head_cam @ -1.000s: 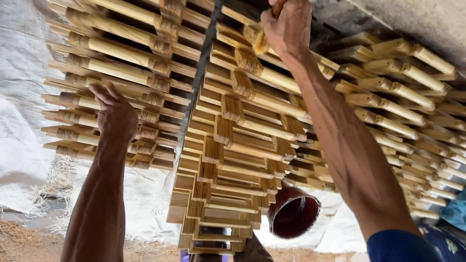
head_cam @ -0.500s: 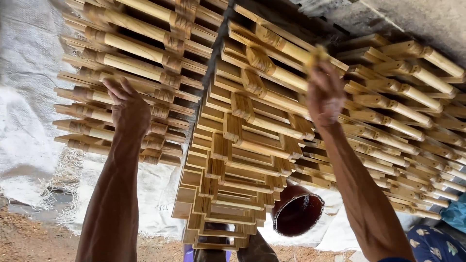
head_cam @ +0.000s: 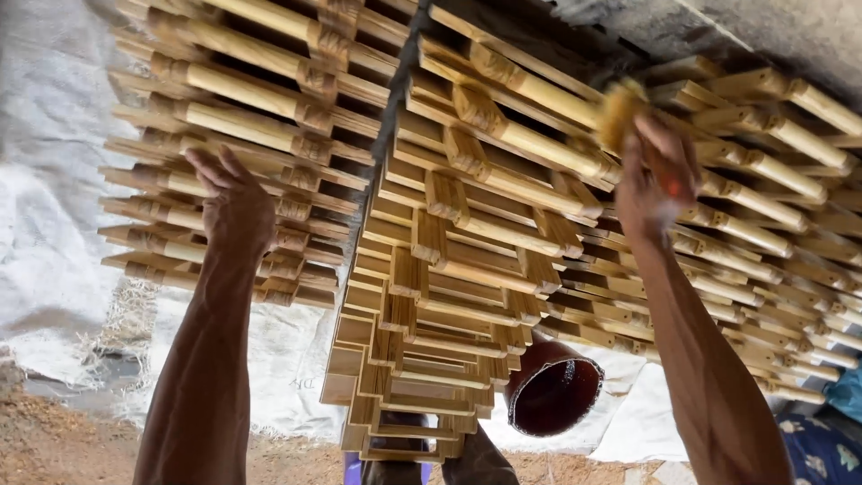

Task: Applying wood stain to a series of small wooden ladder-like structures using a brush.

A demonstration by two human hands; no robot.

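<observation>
- Three stacks of turned, pale wooden pieces fill the view; the middle stack (head_cam: 431,296) is the landmark, tapering down toward the bottom edge. I cannot count the single pieces in it; they lie in many crossed layers.
- Left of the middle stack stands the left stack (head_cam: 224,117), its long rods laid across with carved collars showing.
- Right of the middle stack spreads the right stack (head_cam: 772,233), running off toward the right edge.
- A white woven sheet (head_cam: 54,207) hangs behind and left of the middle stack, reaching down to the sawdust-strewn ground (head_cam: 63,440).
- A grey concrete slab (head_cam: 763,36) lies above and right of the middle stack.
- One dark twisted bar (head_cam: 395,90) runs along the gap between the middle stack and the left stack.
- One dark red round container (head_cam: 552,395) sits just right of the middle stack's lower end, its mouth facing the camera.
- The left hand (head_cam: 235,211) lies flat with fingers spread, gripping nothing, pressed against the ends of the left stack.
- The right hand (head_cam: 654,180) is clenched around a yellowish pad (head_cam: 620,112), held against a rod right of the middle stack's top.
</observation>
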